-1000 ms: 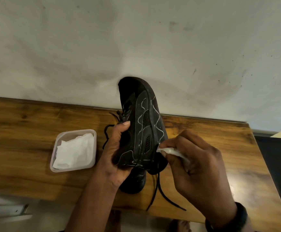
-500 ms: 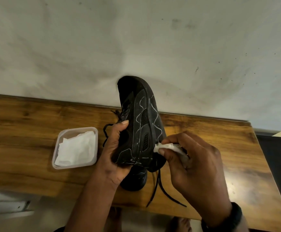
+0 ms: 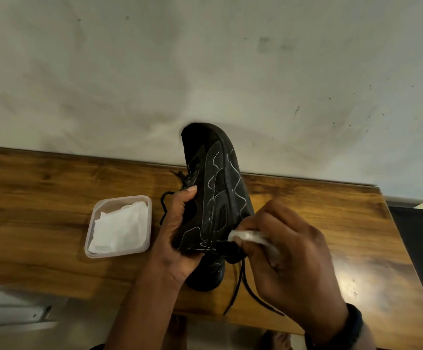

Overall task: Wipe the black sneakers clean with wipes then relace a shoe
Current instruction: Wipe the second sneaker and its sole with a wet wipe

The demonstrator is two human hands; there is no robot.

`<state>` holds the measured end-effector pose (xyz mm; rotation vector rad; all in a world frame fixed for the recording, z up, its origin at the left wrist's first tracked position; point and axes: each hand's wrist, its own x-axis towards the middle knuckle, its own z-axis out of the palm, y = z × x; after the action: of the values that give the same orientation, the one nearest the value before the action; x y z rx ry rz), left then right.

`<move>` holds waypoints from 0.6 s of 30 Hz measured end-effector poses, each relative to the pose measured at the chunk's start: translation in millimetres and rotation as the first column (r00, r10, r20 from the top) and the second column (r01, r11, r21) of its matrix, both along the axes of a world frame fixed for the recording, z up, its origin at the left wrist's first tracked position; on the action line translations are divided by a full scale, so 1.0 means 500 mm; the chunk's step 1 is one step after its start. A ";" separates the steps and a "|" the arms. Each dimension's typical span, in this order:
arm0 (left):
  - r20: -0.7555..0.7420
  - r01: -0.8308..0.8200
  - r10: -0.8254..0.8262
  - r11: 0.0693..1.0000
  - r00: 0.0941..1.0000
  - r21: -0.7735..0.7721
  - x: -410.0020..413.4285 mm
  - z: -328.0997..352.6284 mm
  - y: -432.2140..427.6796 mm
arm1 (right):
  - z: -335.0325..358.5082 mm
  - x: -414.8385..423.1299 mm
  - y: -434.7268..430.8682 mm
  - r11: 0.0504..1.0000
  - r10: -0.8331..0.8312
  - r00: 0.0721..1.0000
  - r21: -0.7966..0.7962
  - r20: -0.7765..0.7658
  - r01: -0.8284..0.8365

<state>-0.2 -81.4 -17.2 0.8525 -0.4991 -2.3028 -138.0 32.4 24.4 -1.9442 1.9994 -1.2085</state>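
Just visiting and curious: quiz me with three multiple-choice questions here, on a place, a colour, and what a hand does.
1. Where is the plastic tub?
A) on the table, left of the sneaker
B) on the floor
C) in a drawer
2. The held sneaker's colour?
A) white
B) black
C) red
3. The right hand?
A) empty
B) pinches a wipe
C) ties laces
Answers:
1. A: it stands beside the left hand.
2. B: black with pale lines.
3. B: white wipe held against the sneaker.
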 end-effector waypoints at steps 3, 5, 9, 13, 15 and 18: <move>-0.010 -0.018 0.018 1.000 1.000 -0.007 -0.005 0.001 0.004 | -0.006 0.014 -0.005 0.985 -0.160 0.986 -0.056 0.046 0.162; -0.005 -0.034 0.034 0.999 0.999 -0.009 -0.009 0.004 0.007 | -0.005 0.019 -0.005 0.985 -0.166 0.985 -0.049 0.046 0.168; -0.045 -0.092 0.093 0.996 0.995 0.018 -0.014 0.003 0.006 | -0.004 0.044 -0.004 0.999 -0.025 1.000 0.028 0.019 0.024; -0.075 -0.123 0.124 0.992 0.989 0.020 -0.009 0.002 0.004 | -0.004 0.062 -0.006 0.992 -0.125 0.992 -0.032 0.030 0.126; -0.091 -0.116 0.116 0.993 0.989 0.007 -0.010 0.002 0.007 | 0.000 0.050 -0.006 0.968 -0.227 0.972 -0.096 0.062 0.232; -0.048 -0.146 0.146 0.989 0.988 0.008 -0.025 0.004 0.016 | -0.003 0.046 -0.004 0.941 -0.300 0.953 -0.154 0.039 0.302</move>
<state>-12.4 -73.3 -15.1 0.8060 -0.3971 -2.1853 -115.2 30.6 22.9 -1.7267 2.3232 -1.4857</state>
